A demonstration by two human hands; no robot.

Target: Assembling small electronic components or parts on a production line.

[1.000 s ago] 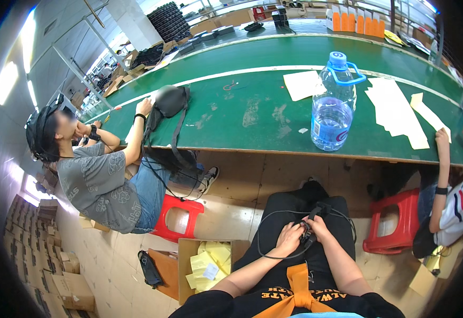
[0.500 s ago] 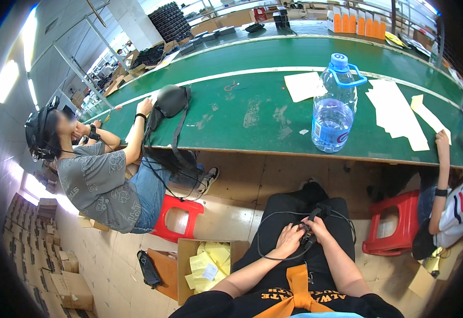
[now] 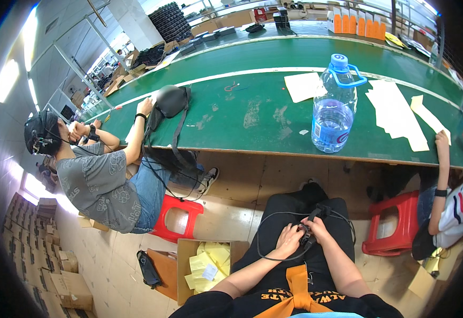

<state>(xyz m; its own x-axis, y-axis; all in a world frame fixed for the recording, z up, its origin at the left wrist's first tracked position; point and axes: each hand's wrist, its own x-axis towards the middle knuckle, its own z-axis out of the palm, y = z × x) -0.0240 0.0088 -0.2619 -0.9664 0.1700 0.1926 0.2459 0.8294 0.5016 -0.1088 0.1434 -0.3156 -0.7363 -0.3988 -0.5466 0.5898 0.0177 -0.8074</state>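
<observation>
Both of my hands rest in my lap around a small black corded device point(image 3: 322, 211), whose exact kind I cannot make out. The fingers of my left hand point(image 3: 290, 238) curl against its near side. My right hand point(image 3: 318, 229) closes round its other side, with the thumb and part of the grip hidden. A thin black cable point(image 3: 259, 237) loops from the device across my thighs. Beyond my knees, on the green table point(image 3: 226, 127), stands a large clear water bottle point(image 3: 331, 119) with a blue cap and handle, partly filled.
White paper sheets point(image 3: 396, 114) lie right of the bottle. A black bag point(image 3: 172, 102) sits at the table's left, beside a seated person point(image 3: 101, 185). Another person's arm point(image 3: 441, 164) reaches in at right. Red stools point(image 3: 396, 225) and a cardboard box point(image 3: 186, 249) with yellow paper stand nearby.
The seated person on the left has turned their head and brought a hand near it. My hands stay on the black device, almost still.
</observation>
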